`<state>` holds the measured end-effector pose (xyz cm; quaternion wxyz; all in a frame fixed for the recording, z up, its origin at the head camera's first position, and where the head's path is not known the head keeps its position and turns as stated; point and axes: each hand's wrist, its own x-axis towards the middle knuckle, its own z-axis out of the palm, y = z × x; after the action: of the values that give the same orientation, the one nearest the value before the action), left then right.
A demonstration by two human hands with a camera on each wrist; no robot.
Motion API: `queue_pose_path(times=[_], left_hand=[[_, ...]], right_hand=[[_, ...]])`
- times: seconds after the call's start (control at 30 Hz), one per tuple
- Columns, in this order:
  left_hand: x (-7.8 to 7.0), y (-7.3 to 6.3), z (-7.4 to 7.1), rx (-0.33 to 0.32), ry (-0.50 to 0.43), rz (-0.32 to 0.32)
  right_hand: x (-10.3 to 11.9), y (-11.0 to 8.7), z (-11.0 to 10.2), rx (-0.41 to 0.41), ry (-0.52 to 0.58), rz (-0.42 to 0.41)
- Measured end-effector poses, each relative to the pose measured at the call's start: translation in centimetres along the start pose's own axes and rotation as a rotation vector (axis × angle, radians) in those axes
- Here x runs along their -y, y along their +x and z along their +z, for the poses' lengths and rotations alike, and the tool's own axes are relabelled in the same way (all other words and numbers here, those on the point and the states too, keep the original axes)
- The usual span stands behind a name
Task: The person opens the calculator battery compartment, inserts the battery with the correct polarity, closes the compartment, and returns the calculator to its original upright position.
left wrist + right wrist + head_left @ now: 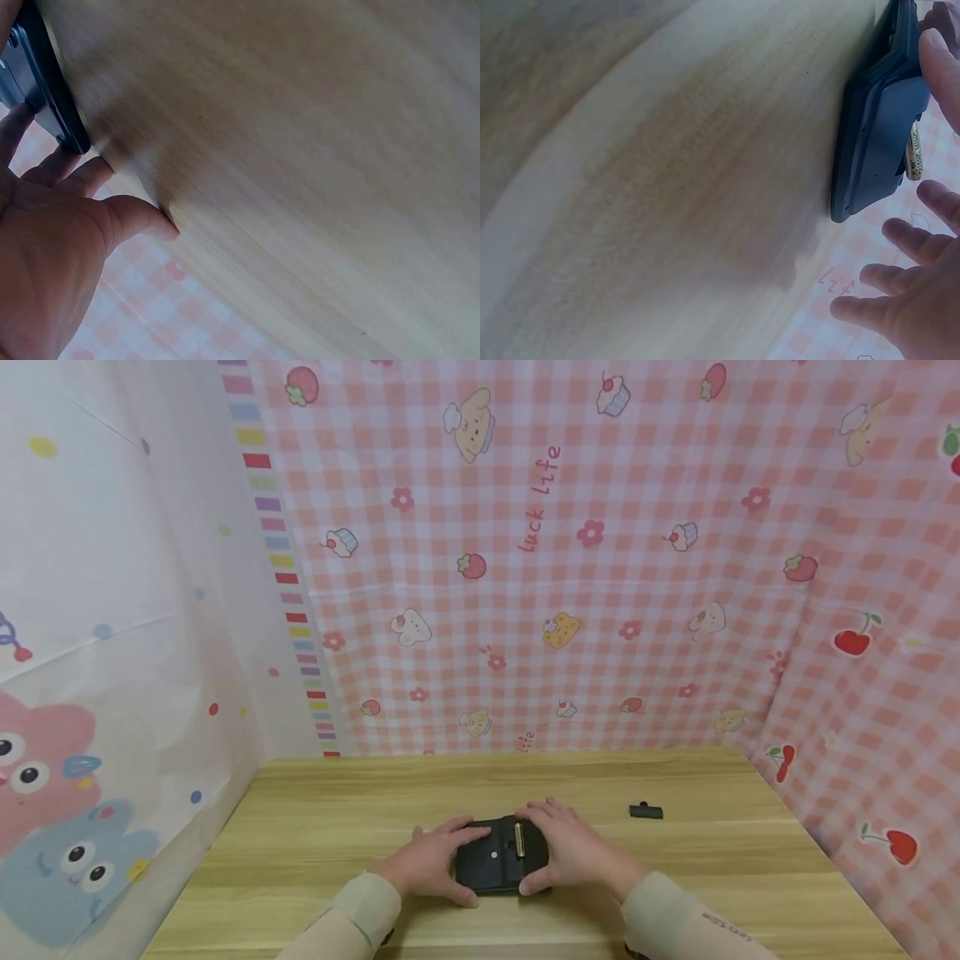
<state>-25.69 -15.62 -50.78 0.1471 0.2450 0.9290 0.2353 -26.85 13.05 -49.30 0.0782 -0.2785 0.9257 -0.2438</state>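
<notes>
A black calculator-like device (pixel 491 878) lies back side up on the table, its battery slot uncovered. One gold-coloured battery (pixel 520 841) sits in the slot; in the right wrist view the battery (pixel 913 152) stands proud of the casing. My left hand (pixel 437 862) holds the device's left side, thumb at the near edge and fingertips over the back and far edge. At the right side is my right hand (pixel 573 850), its thumb on the near corner. The right wrist view shows that hand's other fingers (pixel 907 240) spread, apart from the casing.
On the wooden table (pixel 337 810), a small black cover (pixel 646 812) lies to the right, beyond my right hand. A pink checked cloth (pixel 525 593) hangs behind the table, with more printed cloth on both sides.
</notes>
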Motion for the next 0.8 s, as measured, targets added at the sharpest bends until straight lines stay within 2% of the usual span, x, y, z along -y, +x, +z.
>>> queue_pose_path(times=[0.8], left_hand=[[-0.13, -0.15, -0.12, -0.007, -0.012, 0.007]], right_hand=[[0.68, -0.02, -0.3, 0.02, -0.039, -0.01]])
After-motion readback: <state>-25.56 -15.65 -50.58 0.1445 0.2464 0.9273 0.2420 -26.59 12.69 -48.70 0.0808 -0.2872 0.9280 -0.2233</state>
